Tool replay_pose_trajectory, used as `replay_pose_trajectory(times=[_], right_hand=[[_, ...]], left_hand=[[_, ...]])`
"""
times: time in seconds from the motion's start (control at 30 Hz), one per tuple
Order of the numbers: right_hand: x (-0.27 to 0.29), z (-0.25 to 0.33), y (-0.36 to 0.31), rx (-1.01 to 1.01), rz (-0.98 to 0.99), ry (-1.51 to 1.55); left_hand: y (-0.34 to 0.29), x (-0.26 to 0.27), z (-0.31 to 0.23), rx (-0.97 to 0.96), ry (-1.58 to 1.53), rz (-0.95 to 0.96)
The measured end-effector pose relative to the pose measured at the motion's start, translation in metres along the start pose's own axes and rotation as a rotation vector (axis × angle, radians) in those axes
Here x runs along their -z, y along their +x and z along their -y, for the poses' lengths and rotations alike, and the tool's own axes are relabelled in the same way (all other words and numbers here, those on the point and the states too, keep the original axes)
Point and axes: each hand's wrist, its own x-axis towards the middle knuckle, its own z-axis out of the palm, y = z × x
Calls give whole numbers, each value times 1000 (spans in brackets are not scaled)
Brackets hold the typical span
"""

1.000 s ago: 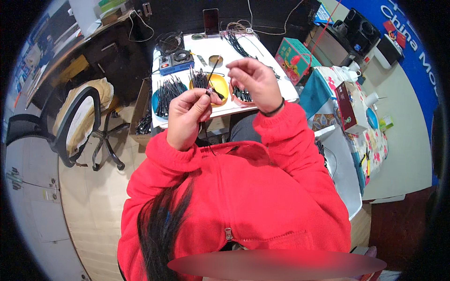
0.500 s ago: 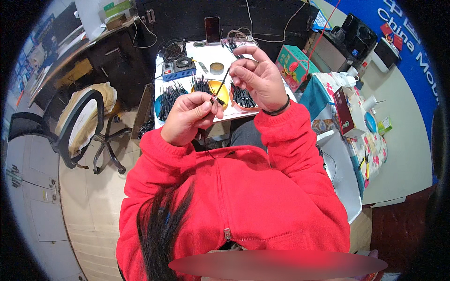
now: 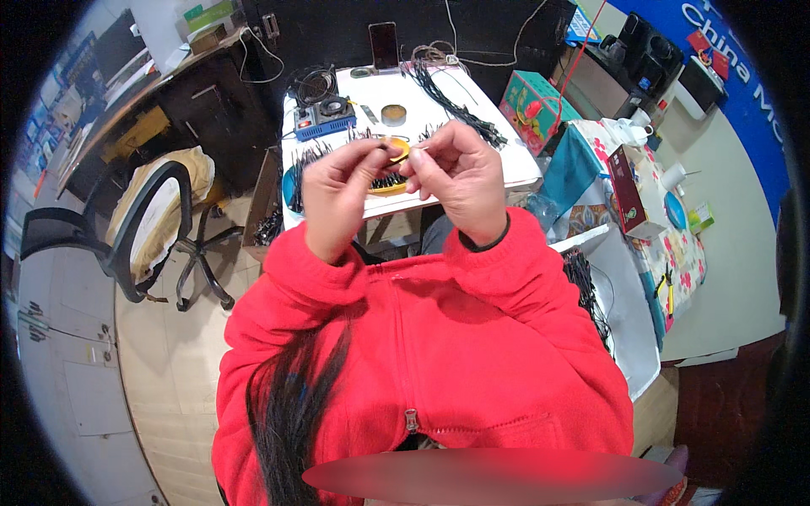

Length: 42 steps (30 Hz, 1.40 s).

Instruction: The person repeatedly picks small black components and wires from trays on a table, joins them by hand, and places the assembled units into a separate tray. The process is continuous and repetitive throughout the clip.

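My left hand (image 3: 344, 187) is closed in a pinch over the near part of the white table (image 3: 516, 174). A short black wire (image 3: 396, 161) shows at its fingertips. My right hand (image 3: 458, 179) pinches close beside it, at the wire's thin, pale end; its fingers hide much of the wire. Under and behind the hands stands a yellow bowl (image 3: 390, 191) of short black wires. To the left is a blue bowl (image 3: 290, 191), also with wires, partly covered by my left hand.
A blue box-shaped device (image 3: 327, 125) with a lit red switch, a round tin (image 3: 393, 114) and a standing phone (image 3: 383, 45) are farther back. Long black cables (image 3: 460, 108) lie at right. A white bin (image 3: 634, 363) holds more cables. An office chair (image 3: 173, 221) stands left.
My right hand has come down and closed its fingers beside the left. Both hands have drawn together at the wire. The long cables at the table's right are now uncovered.
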Motion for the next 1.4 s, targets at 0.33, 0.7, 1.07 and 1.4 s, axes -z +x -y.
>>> replay_pose_trajectory(times=[0.33, 0.7, 1.07, 1.4], right_hand=[[15, -23, -14, -59, -47, -16], [24, -37, -14, -356, 43, 459], [20, -34, -15, -259, 74, 264], [33, -44, -14, -465, 188, 442]], left_hand=[[-20, -18, 11, 271, -327, 40], [-23, -12, 24, 428, -562, 67], [-30, -8, 26, 469, -501, 93], [-33, -5, 22, 364, -396, 162]])
